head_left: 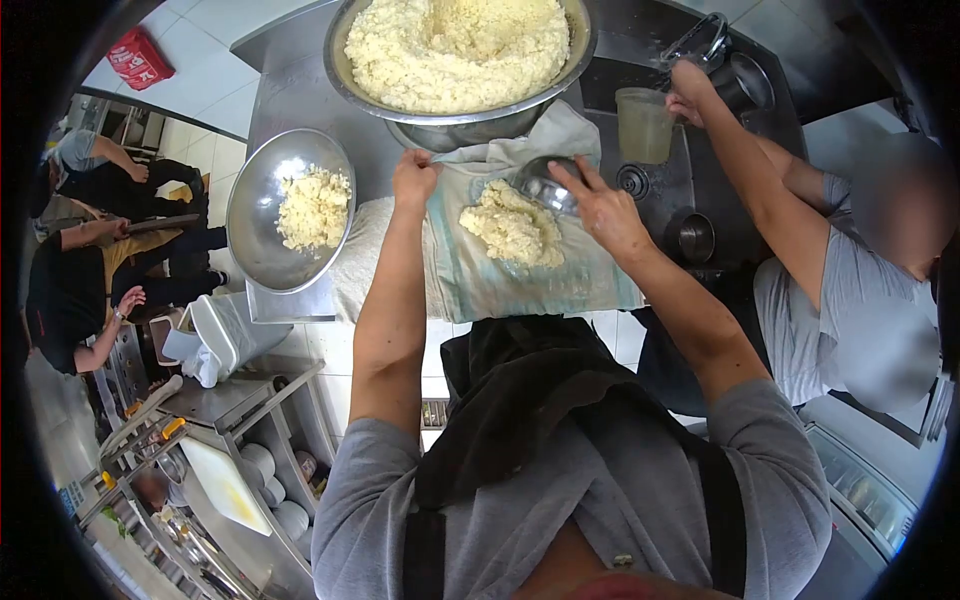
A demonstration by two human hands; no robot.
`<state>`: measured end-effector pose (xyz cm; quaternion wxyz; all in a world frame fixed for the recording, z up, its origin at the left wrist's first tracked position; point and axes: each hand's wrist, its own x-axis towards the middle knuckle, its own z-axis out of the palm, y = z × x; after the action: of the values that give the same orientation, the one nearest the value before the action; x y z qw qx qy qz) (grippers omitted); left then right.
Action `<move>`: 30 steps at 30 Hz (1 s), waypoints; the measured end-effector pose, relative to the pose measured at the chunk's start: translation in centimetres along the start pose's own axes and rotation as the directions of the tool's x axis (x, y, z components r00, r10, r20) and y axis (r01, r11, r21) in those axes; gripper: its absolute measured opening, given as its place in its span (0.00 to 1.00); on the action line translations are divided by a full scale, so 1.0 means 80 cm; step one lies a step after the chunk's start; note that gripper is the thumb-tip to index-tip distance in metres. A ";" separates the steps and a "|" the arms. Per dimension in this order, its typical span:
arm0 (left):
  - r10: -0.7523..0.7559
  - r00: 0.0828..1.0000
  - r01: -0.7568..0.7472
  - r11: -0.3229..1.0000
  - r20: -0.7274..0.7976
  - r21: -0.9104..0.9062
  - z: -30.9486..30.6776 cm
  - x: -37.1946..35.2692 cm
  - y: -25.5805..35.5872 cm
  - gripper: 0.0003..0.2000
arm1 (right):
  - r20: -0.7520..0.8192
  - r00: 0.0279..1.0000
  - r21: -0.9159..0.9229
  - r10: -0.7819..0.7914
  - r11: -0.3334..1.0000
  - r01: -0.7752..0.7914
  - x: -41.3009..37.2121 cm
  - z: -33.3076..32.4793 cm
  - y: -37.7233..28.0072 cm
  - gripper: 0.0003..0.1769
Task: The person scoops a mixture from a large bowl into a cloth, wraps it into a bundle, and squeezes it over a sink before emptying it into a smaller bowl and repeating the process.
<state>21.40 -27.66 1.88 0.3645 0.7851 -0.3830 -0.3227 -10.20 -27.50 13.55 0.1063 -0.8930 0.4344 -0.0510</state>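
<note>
My left hand [415, 178] pinches the upper edge of a damp, pale cloth [465, 275] with faded green stripes. On the cloth lies a mound of pale yellow, crumbly mash [512, 226]. My right hand [608, 212] grips a small metal bowl [546, 186], tilted at the mound's upper right side. Most of the bowl's inside is hidden from me. Above the cloth stands a large metal basin [333, 60] heaped with the same crumbly mash [455, 50]. To the left, a wide steel bowl [262, 228] holds a smaller portion.
At the right, another person's hand [687, 92] is at a clear plastic container [645, 125] by the sink [665, 190], under the tap. A metal cup [692, 238] sits near the sink's front. A bin [235, 325] and a shelf cart [215, 400] stand lower left; other people work beyond.
</note>
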 end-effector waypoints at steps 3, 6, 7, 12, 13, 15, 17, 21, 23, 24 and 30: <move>0.036 0.999 -0.035 0.999 -0.023 0.021 -0.004 -0.006 -0.009 0.17 | -0.193 0.980 0.179 -0.054 0.980 0.089 -0.004 -0.005 0.019 0.39; 0.085 0.994 -0.086 0.996 -0.070 -0.006 -0.012 -0.020 -0.025 0.17 | 0.175 0.861 0.605 0.477 0.638 -0.476 0.007 -0.091 0.010 0.35; 0.094 0.992 -0.096 0.995 -0.086 -0.019 -0.022 -0.028 -0.014 0.17 | -0.039 0.902 0.706 0.430 0.650 -0.279 0.008 -0.105 0.017 0.34; -0.078 0.989 -0.043 0.668 -0.128 -0.743 -0.097 -0.056 0.079 0.22 | -0.267 0.897 0.778 0.353 0.628 -0.016 0.096 -0.197 0.026 0.33; -0.035 0.994 -0.059 0.654 -0.108 -0.754 -0.108 -0.057 0.100 0.26 | -0.255 0.898 0.677 0.360 0.729 -0.100 0.123 -0.214 0.005 0.33; -0.019 0.996 -0.051 0.689 -0.089 -0.723 -0.117 -0.053 0.143 0.26 | -0.495 0.866 0.242 0.074 0.969 0.056 0.197 -0.209 0.001 0.34; -0.006 0.999 -0.028 0.785 -0.054 -0.619 -0.115 -0.040 0.164 0.25 | -0.512 0.813 -0.225 -0.276 0.957 0.184 0.275 -0.170 0.017 0.35; -0.071 0.989 -0.017 0.813 -0.127 -0.582 -0.099 -0.032 0.174 0.23 | -0.080 0.979 -0.418 -0.186 0.898 0.136 0.360 -0.115 0.004 0.32; -0.064 0.987 -0.039 0.796 -0.149 -0.604 -0.092 -0.027 0.174 0.23 | -0.047 0.979 -0.433 -0.201 0.887 0.161 0.388 -0.104 -0.015 0.30; -0.053 0.987 -0.053 0.783 -0.150 -0.619 -0.091 -0.026 0.169 0.23 | 0.013 0.999 -0.224 -0.039 0.974 0.041 0.397 -0.111 -0.023 0.30; -0.002 0.978 -0.101 0.871 -0.210 -0.480 -0.093 -0.011 0.148 0.23 | 0.218 0.945 0.303 0.244 0.904 -0.303 0.385 -0.109 -0.013 0.26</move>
<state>22.48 -29.71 15.67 0.5962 0.6864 -0.2699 -0.3173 7.97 -52.36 22.22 0.2992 -0.7931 0.5297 -0.0297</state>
